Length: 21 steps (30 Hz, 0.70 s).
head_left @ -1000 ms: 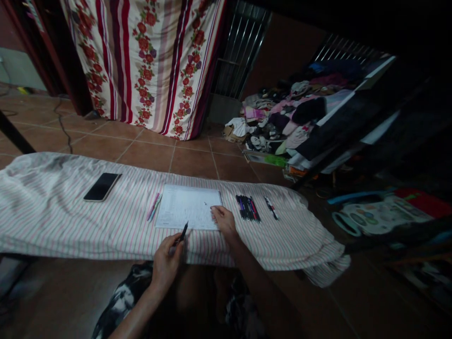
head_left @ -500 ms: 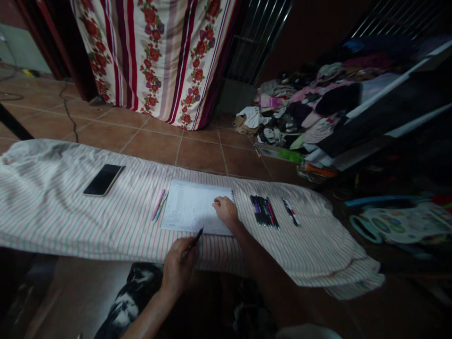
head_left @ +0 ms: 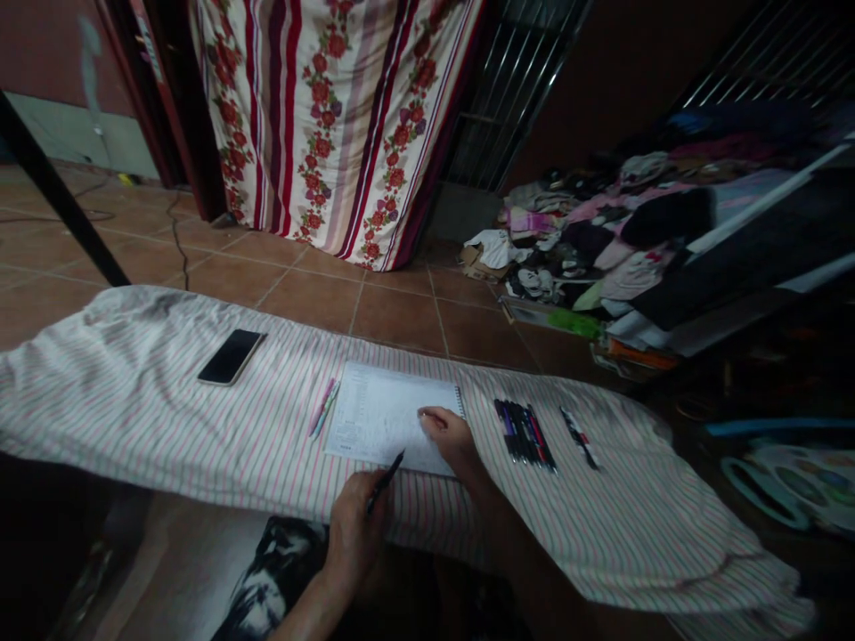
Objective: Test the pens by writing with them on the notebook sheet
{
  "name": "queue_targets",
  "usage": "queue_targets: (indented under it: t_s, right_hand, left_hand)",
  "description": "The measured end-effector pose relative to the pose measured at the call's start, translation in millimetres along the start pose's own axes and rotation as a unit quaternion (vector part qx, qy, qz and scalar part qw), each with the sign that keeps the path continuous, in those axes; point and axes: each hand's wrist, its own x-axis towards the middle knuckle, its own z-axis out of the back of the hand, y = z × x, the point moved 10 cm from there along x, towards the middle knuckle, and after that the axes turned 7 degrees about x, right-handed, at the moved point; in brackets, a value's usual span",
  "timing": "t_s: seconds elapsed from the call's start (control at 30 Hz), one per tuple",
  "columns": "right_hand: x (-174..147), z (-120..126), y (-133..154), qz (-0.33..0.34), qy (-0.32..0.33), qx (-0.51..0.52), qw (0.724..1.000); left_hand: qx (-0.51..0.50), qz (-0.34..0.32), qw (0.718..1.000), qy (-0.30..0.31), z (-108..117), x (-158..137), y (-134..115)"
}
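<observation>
My left hand is closed round a dark pen, whose tip points up and to the right near the front edge of a spiral notebook. The notebook lies open, with faint printing along its left side. On the right part of the page rests my right hand, its fingers curled together; what they hold, if anything, is too small to make out. Left of the notebook lie a couple of slim pastel pens. A row of several dark pens is to its right.
A striped cloth covers the table. A phone lies at the left, and another pen at the far right. Beyond are a tiled floor, a flowered curtain and a heap of clothes.
The whole view has shifted, so the table and both hands appear lower and farther right. The left hand still grips the pen; the right hand stays on the page with its fingers curled.
</observation>
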Motion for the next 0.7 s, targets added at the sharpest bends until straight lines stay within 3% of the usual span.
queue_targets:
  t_s: [0.1, 0.17, 0.33, 0.5, 0.7]
  right_hand:
    - [-36, 6, 9, -0.071, 0.017, 0.242, 0.967]
    - [-64, 18, 21, -0.086, 0.01, 0.309, 0.947]
    - [-130, 53, 29, -0.112, -0.006, 0.35, 0.93]
    - [-174, 85, 21, -0.131, -0.06, 0.374, 0.916]
    - [-212, 107, 56, -0.078, -0.075, 0.4, 0.91]
  left_hand:
    - [0.01, 0.002, 1.0, -0.004, 5, -4, 0]
    - [0.01, -0.009, 1.0, -0.017, 11, -10, -2]
    - [0.008, -0.03, 0.998, -0.052, 27, -26, -11]
    - [-0.01, -0.045, 0.998, -0.053, 37, -38, -44]
    - [-0.044, -0.012, 0.999, -0.027, 62, -63, -84]
